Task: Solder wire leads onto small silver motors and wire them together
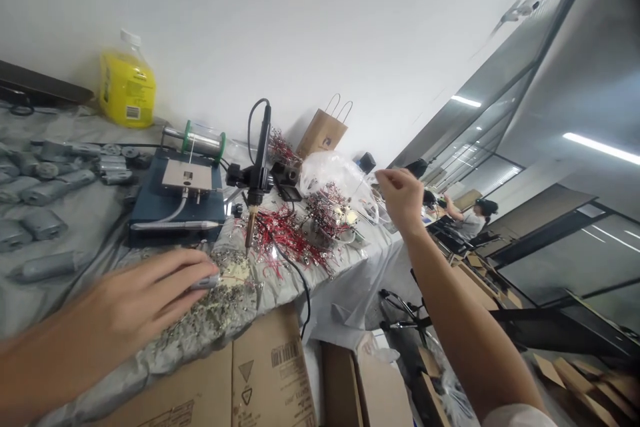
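My left hand [150, 287] is closed around a small grey cylindrical motor [204, 281] at the front edge of the table. A thin red wire runs right from the motor's end, over scattered metal bits [220, 307]. Up and to the right, away from the table, my right hand [403, 197] is raised with its fingers pinched together; what they hold, if anything, is too small to make out. Between the hands a soldering iron [257, 173] hangs tip down in a clamp. Beside it lies a heap of red wires [280, 233] with small metal ends.
A blue soldering unit [145, 197] with a solder spool [205, 143] stands behind my left hand. Grey motors [43, 223] lie at left, near a yellow bottle [127, 90]. A paper bag [323, 133] stands at the back. Cardboard boxes [270, 373] sit below; another person [470, 220] sits far right.
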`<state>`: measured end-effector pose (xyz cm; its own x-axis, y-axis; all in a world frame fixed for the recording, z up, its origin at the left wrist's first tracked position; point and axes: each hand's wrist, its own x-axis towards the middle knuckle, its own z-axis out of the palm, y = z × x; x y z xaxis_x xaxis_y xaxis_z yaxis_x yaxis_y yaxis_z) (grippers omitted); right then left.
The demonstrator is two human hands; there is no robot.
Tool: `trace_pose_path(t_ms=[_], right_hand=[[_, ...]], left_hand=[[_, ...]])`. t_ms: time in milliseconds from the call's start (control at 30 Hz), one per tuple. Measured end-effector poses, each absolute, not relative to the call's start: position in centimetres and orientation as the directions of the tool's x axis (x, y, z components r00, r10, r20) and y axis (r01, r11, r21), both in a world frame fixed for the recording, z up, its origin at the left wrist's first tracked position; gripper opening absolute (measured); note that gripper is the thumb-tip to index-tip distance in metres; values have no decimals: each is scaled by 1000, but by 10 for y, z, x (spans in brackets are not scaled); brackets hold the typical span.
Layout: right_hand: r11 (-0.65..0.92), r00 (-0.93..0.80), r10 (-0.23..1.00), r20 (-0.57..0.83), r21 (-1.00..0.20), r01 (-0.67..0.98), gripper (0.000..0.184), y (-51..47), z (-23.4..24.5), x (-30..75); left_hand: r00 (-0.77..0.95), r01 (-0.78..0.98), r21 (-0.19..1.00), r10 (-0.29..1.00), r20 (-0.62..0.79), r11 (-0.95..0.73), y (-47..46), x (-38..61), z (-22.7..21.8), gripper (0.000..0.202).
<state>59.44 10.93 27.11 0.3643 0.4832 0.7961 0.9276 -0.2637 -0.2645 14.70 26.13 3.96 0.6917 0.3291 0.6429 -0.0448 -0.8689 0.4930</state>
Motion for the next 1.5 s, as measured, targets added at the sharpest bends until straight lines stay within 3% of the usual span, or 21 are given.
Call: trace_pose_path(t_ms=[167, 367, 467, 600, 833, 1100, 1233, 1333, 1500], right_hand=[[-221, 346, 468, 813, -272, 937, 24, 112, 271, 590], [-196, 377, 452, 808, -322, 926, 23, 117, 267, 589], [-192, 375, 370, 850, -325, 926, 24, 117, 274, 592], [-215, 363, 255, 896, -313, 925, 35, 118, 292, 597], [-230, 383, 510, 770, -307, 923, 28, 119, 299, 592], [-209, 320, 702, 636, -246, 946, 16, 116, 278, 579], [-217, 313, 659, 684, -225, 950, 21, 113, 277, 581], [-226, 316, 597, 737, -223, 948, 22, 111, 280, 583], [-224, 314, 488, 815, -231, 947, 20, 108, 291, 582]], left_hand=[[681, -57, 380, 242, 691, -923, 265, 149, 37, 68], [659, -29, 340, 237, 713, -940, 264, 150, 60, 51], [659, -15, 263, 188, 728, -965, 264, 149, 68, 43], [656, 8, 284, 219, 723, -959, 263, 152, 66, 43], [578, -75, 20, -27, 815, -997, 271, 159, 62, 41], [499, -157, 42, -43, 865, -987, 269, 163, 79, 45], [458, -207, 4, -93, 884, -978, 276, 165, 74, 51], [431, -226, 50, -54, 901, -973, 274, 166, 76, 57], [423, -242, 61, -49, 905, -968, 266, 169, 83, 44]])
